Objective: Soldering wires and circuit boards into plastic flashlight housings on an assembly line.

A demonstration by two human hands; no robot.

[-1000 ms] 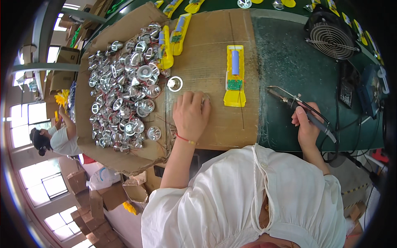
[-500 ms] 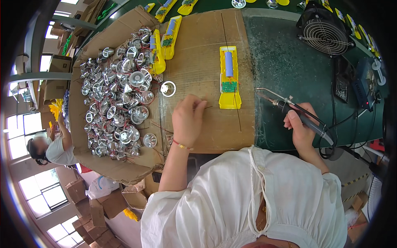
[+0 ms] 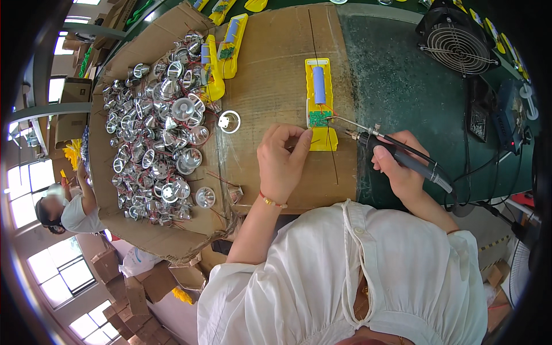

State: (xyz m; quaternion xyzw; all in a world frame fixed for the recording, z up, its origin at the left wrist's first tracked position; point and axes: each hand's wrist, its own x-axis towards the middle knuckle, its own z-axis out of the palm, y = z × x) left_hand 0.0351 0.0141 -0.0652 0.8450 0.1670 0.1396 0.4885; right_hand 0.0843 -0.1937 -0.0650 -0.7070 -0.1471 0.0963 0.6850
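Observation:
A yellow plastic housing [image 3: 325,142] lies on the cardboard, carrying a blue cylindrical battery [image 3: 319,86] and a small green circuit board [image 3: 319,119]. Thin dark wires extend beyond both its ends. My left hand [image 3: 283,154] is closed, thumb and forefinger pinched at the board's lower left edge on a thin wire that the fingers mostly hide. In my right hand [image 3: 401,165] is a soldering iron [image 3: 397,152] with a curved metal tube along it. The tube's end reaches the right side of the board; whether it touches I cannot tell.
At the left a cardboard box [image 3: 190,244] is heaped with silvery reflector cups [image 3: 183,108]; one loose cup [image 3: 229,122] lies beside it. More yellow housings [image 3: 234,46] lie farther back. A black fan [image 3: 454,49] and a blue soldering station [image 3: 506,115] stand at right. Another person [image 3: 75,213] is far left.
My left hand has moved right and up to the circuit board. My right hand has brought the soldering iron leftward, so its tube's end now reaches the board.

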